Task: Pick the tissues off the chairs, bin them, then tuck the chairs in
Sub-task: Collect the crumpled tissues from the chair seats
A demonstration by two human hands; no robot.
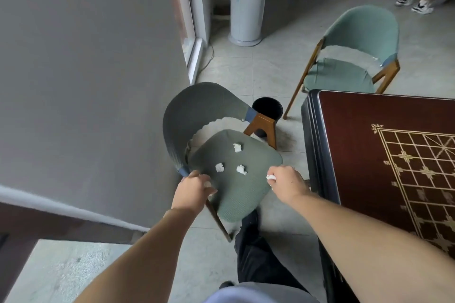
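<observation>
Legible text, labels, brands, numbers: none. The table (369, 130), dark red-brown top, carries a gold-lined game-board grid (423, 172) with small gold marks along its near edge that may be characters, too blurred to read. The tower fan (247, 0) shows a column of teal markings down its front, not resolvable as lettering.

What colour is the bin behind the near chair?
Black, seen in the head view: bin behind the near chair.
</observation>
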